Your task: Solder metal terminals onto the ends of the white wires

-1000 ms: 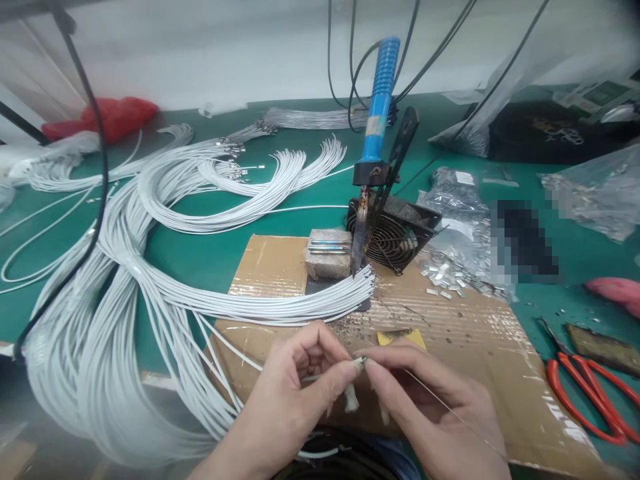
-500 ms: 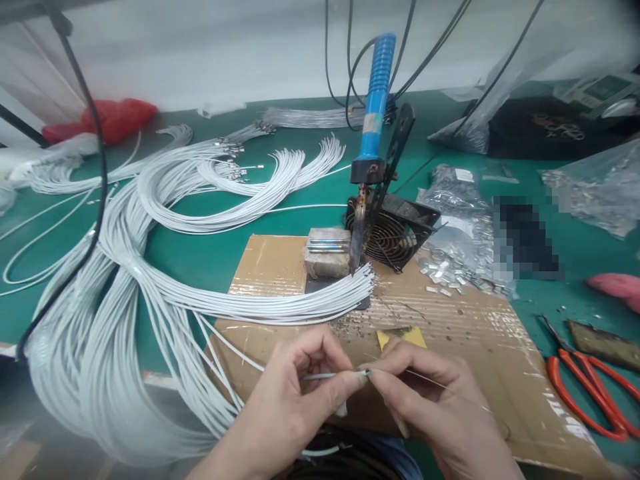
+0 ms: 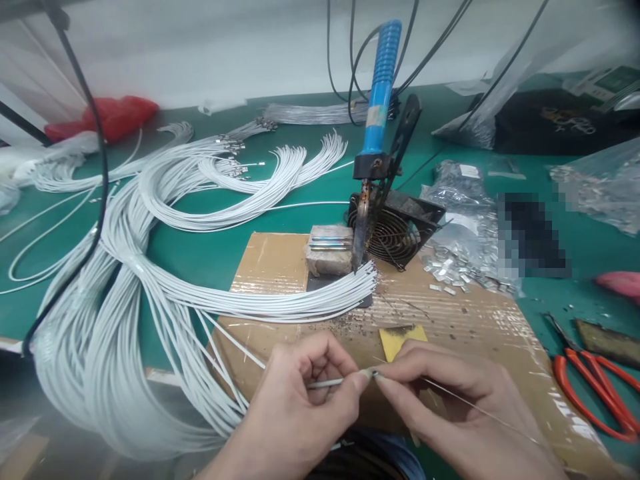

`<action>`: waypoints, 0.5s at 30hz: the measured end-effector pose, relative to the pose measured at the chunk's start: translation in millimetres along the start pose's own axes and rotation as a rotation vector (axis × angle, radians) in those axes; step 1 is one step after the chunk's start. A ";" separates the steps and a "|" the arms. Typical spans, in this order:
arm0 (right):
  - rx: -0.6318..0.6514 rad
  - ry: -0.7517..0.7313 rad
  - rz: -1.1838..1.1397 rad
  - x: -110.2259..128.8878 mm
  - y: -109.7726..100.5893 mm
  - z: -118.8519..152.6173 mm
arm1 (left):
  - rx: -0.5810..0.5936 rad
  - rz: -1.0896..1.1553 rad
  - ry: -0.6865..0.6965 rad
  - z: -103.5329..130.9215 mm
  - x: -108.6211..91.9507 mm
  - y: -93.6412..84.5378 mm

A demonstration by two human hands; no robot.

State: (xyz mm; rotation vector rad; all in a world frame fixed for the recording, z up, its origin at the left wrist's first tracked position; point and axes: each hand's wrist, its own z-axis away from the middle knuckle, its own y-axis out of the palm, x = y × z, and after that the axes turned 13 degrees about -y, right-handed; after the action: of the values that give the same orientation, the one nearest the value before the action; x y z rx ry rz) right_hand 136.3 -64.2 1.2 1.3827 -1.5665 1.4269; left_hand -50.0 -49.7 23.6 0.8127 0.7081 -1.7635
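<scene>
My left hand (image 3: 310, 400) is closed, pinching a white cable (image 3: 325, 383) close to its end between thumb and forefinger. Thumb and forefinger of my right hand (image 3: 450, 400) meet that end, where a tiny dark and shiny tip (image 3: 375, 375) shows; its kind is too small to tell. A thin solder wire (image 3: 480, 407) runs through my closed right hand and trails off to the right. Beyond my hands, a bundle of white cables (image 3: 280, 307) lies with its cut ends beside the tip of an upright soldering iron (image 3: 381, 93) with a blue handle.
Cardboard (image 3: 480, 347) covers the green table. A small block (image 3: 330, 250) with shiny bars and a black fan (image 3: 395, 230) stand by the iron. Loose metal pieces (image 3: 447, 270), a yellow sponge (image 3: 400, 339) and red-handled cutters (image 3: 593, 380) lie to the right. More cables (image 3: 125, 373) hang over the left edge.
Both hands have shifted slightly right, still together at the cable end. More of the solder wire shows beyond my right hand. The view has moved a little.
</scene>
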 end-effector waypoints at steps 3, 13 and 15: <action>-0.028 0.091 -0.099 0.8 1.0 -0.3 | -0.007 -0.007 0.037 0.3 4.2 2.3; -0.506 -0.139 -0.215 -18.9 60.6 17.6 | -0.027 0.256 0.068 -1.9 17.4 10.3; -0.516 -0.195 -0.146 -18.9 65.8 17.1 | 0.009 0.312 0.052 -5.0 17.0 8.8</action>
State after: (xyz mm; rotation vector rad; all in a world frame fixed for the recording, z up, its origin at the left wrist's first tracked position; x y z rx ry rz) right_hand 83.2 -82.9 -41.3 1.3080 -1.7552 0.7426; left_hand -44.9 -57.9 6.3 0.9246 0.5728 -1.4707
